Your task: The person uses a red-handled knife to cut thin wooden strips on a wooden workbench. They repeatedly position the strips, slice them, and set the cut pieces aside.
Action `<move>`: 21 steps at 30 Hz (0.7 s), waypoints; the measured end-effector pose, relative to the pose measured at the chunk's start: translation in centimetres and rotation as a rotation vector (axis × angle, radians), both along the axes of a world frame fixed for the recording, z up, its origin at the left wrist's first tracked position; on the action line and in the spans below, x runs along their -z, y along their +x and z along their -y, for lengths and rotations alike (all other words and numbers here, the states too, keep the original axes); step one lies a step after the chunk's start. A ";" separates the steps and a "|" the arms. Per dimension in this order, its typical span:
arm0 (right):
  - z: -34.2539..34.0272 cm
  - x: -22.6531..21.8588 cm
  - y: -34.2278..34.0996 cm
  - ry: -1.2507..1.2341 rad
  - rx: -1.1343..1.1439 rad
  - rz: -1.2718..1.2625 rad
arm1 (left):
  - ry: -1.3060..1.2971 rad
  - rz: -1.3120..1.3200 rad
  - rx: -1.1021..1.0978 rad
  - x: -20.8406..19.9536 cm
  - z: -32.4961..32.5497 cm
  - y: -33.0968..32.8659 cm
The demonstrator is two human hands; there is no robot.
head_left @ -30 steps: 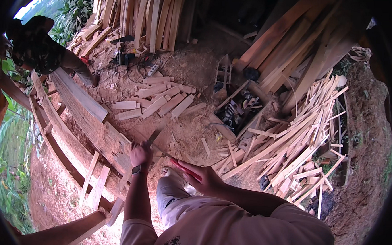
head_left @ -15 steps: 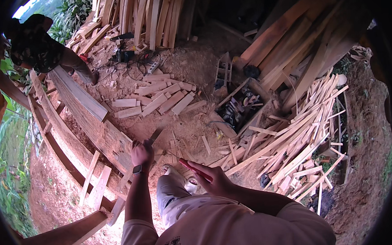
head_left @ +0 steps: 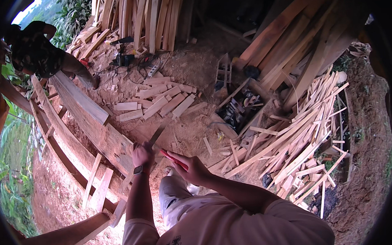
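My left hand (head_left: pixel 143 155), with a watch on its wrist, is closed round the lower end of a flat, dark metal blade (head_left: pixel 157 134) that points up and away to the right; its handle is hidden in my fist. Close by on the right, my right hand (head_left: pixel 195 170) grips a slim tool with a red handle (head_left: pixel 176 160). The tool's front end lies near the base of the blade and my left fist; whether they touch I cannot tell. A thick wooden plank (head_left: pixel 100 135) runs just left of my left hand.
Short cut boards (head_left: pixel 159 100) lie on the sawdust-covered ground ahead. A wooden box of tools (head_left: pixel 243 103) stands to their right, beside a heap of thin wood strips (head_left: pixel 301 141). Tall planks (head_left: pixel 155 18) lean at the back. Another person (head_left: pixel 37 48) stands at the far left.
My right hand has moved left and up with the red-handled tool, closer to my left hand. The left hand and blade have barely shifted.
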State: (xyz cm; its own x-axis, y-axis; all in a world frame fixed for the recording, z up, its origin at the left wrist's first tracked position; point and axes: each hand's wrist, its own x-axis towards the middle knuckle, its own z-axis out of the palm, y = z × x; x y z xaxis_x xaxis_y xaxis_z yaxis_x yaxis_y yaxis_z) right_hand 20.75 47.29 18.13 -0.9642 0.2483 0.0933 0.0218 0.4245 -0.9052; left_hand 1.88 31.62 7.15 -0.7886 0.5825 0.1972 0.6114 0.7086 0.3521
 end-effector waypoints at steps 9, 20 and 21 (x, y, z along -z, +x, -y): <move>-3.2 -8.2 9.6 -0.164 -0.050 0.233 | -0.043 0.024 -0.047 1.3 -0.1 -0.4; -3.5 -8.9 9.8 -0.126 -0.022 0.268 | 0.021 0.086 -0.075 0.1 0.6 -0.3; -3.6 -8.6 10.0 -0.092 -0.026 0.240 | -0.042 0.121 -0.074 -0.2 0.4 -0.3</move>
